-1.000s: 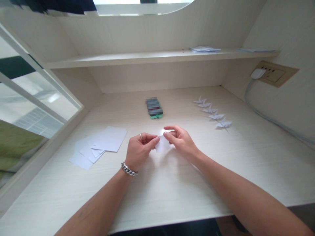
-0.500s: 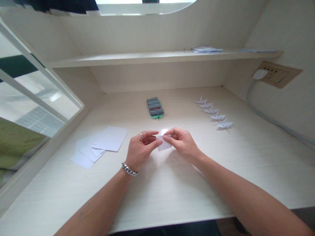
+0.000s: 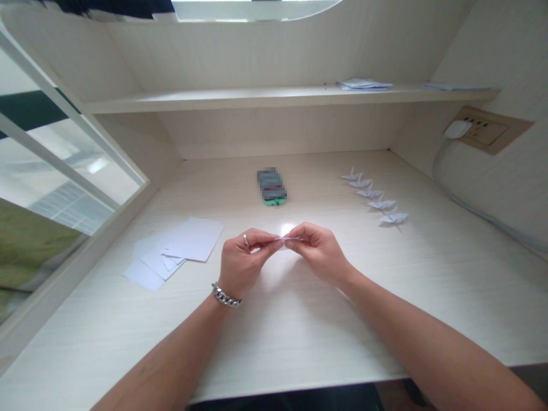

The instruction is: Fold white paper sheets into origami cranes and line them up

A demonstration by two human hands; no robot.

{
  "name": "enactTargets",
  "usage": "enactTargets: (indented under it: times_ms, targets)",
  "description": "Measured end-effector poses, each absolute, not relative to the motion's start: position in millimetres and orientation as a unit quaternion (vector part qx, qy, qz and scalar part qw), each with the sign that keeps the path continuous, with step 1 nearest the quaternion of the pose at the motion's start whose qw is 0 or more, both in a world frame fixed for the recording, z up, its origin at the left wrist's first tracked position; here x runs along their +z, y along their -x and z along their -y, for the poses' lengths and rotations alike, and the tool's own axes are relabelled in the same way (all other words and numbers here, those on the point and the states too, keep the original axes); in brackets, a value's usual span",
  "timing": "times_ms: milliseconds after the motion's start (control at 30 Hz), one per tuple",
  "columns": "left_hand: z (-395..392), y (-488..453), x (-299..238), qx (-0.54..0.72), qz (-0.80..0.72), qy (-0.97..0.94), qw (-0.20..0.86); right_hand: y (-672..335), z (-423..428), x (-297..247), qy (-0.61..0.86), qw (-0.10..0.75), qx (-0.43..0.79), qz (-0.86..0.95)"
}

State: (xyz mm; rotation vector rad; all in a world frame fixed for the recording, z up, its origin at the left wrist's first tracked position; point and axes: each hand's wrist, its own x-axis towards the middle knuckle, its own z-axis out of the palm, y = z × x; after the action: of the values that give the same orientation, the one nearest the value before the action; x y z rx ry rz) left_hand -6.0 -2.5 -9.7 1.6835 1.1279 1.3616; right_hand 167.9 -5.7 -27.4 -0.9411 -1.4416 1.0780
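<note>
In the head view, the left hand (image 3: 243, 257) is pinching a small piece of paper (image 3: 291, 238) between thumb and forefinger, the tips drawn close together. The right hand (image 3: 317, 251) is gripping the same piece from the other side in a like pinch, its thumb tip nearly meeting the left one. The paper is showing almost edge-on, as a thin white strip, and is sitting between the two sets of fingertips above the middle of the desk (image 3: 274, 342); its exact folds are too small to tell. A smooth metal ring (image 3: 245, 240) is circling a finger of the left hand, and a chunky bracelet (image 3: 226, 295) of shiny silver links is wrapping that wrist.

The desk is showing a pale, faintly streaked wood-grain surface. To the left of the hands, flat white sheets (image 3: 194, 240) with straight edges are overlapping in a loose fan. To the right, beyond the right hand, five folded paper figures (image 3: 393, 218) with pointed, wing-like tips are standing in a slanting row. Farther back, a dark, rectangular object (image 3: 272, 185) with a green end is lying blurred by pixels. Above, more paper (image 3: 365, 85) is resting in a flat stack on a pale shelf (image 3: 240, 101). On the right wall, a white plug (image 3: 458, 129) is sitting in a tan socket plate (image 3: 499, 131), its grey cable (image 3: 466, 206) curving down.
</note>
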Motion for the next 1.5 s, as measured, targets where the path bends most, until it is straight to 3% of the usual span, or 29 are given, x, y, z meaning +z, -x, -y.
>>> enactTargets:
  times_ms: [200,533,800,967,1500]
  targets:
    - [4,5,-10,0.517,-0.419,-0.674,0.322,-166,10,-21,0.431,0.491,0.391,0.648]
    - [4,2,-11,0.493,-0.458,-0.604,0.427,-167,6,-22,0.408,0.428,0.478,0.649]
    - [2,3,-10,0.478,-0.479,-0.568,0.468,-165,5,-26,0.396,0.426,0.551,0.598]
    - [-4,4,-11,0.497,-0.483,-0.502,0.516,-162,4,-26,0.419,0.471,0.617,0.47]
    - [-6,9,-5,0.425,-0.456,-0.551,0.555,-167,3,-23,0.448,0.459,0.571,0.513]
